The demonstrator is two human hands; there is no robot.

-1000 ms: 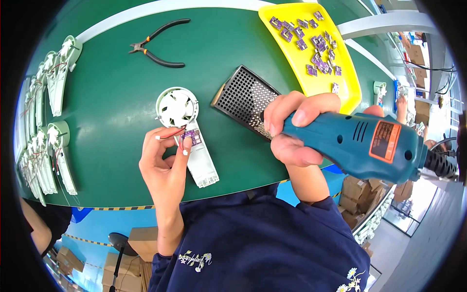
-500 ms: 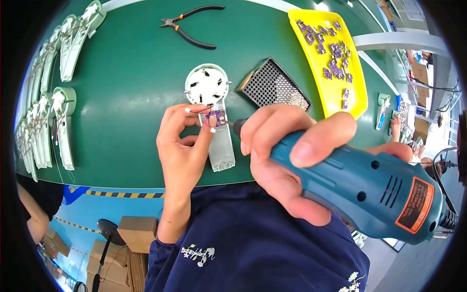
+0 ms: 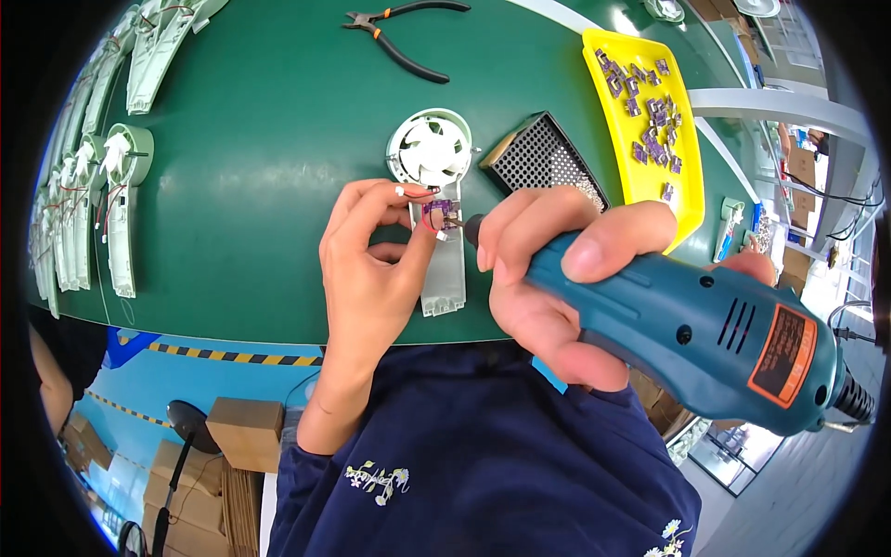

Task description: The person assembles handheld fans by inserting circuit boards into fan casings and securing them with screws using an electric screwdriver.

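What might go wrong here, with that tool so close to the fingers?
The power screwdriver points in close beside the left hand, so a slip might hurt it. Its bit appears to be at the small purple board, which could get scratched. Thin loose wires nearby might snag.

Dressed in a dark navy top [image 3: 529, 455] with short sleeves [image 3: 299, 483]. Decorated with two embroidered floral motifs [image 3: 379, 481], showing white-and-yellow blossoms and green leaves.
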